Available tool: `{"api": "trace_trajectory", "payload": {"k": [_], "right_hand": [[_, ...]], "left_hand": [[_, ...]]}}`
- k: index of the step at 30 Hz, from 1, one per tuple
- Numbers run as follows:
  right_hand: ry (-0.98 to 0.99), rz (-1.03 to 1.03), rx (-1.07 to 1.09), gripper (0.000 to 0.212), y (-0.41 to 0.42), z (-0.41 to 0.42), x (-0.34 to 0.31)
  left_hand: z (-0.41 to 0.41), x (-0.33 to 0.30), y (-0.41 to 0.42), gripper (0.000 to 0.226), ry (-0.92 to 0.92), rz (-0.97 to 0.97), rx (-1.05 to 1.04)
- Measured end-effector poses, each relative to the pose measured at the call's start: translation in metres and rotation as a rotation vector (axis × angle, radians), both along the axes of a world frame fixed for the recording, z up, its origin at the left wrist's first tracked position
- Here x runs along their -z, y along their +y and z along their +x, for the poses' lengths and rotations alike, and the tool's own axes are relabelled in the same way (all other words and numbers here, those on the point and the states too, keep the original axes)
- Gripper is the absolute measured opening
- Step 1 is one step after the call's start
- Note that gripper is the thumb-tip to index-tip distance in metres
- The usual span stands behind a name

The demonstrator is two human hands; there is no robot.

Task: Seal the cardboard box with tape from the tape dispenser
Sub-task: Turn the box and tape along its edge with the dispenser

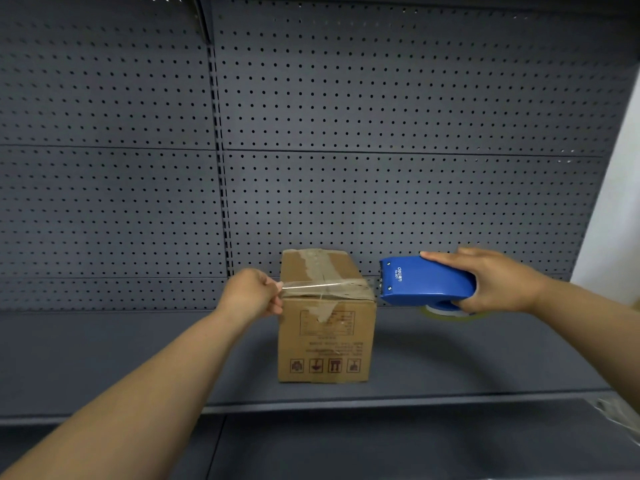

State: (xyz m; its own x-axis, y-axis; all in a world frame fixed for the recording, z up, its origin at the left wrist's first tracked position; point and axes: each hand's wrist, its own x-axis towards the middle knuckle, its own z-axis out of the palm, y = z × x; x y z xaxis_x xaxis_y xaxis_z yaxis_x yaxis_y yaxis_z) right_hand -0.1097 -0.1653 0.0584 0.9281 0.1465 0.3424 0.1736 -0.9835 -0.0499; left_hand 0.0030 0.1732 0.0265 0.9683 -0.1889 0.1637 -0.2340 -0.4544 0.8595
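Here, a rectangular cardboard box sits mid-shelf near the pegboard back. Left hand pinches glossy clear tape stretched over it; right hand clamps the blue plastic tape dispenser.

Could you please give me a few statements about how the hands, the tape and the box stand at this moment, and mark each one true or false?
1. The right hand holds the blue tape dispenser. True.
2. The cardboard box lies on the floor. False: it stands on the grey shelf.
3. The left hand pinches the free end of the clear tape strip. True.
4. The tape strip runs across the box from the left hand towards the dispenser. True.
5. The tape dispenser rests on top of the box. False: it is held to the right of the box.
6. The wall behind is bare brick. False: it is a grey perforated panel.
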Motion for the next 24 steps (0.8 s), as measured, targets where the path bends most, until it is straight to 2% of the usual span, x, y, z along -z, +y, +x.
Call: {"api": "trace_trajectory", "payload": {"k": [6, 13, 21, 24], "right_hand": [[-0.011, -0.023, 0.012, 0.081, -0.001, 0.008, 0.004], [0.027, -0.008, 0.002, 0.081, -0.002, 0.016, 0.009], [0.065, 0.051, 0.007, 0.083, -0.003, 0.022, 0.021], [0.076, 0.059, -0.005, 0.083, -0.004, 0.024, 0.023]], "left_hand": [[0.004, -0.001, -0.004, 0.026, -0.070, 0.120, -0.053], [0.006, 0.005, -0.007, 0.034, -0.052, 0.191, -0.082], [0.010, 0.014, 0.000, 0.023, 0.225, -0.159, 0.002], [0.012, 0.015, 0.007, 0.026, 0.263, -0.122, 0.026]]}}
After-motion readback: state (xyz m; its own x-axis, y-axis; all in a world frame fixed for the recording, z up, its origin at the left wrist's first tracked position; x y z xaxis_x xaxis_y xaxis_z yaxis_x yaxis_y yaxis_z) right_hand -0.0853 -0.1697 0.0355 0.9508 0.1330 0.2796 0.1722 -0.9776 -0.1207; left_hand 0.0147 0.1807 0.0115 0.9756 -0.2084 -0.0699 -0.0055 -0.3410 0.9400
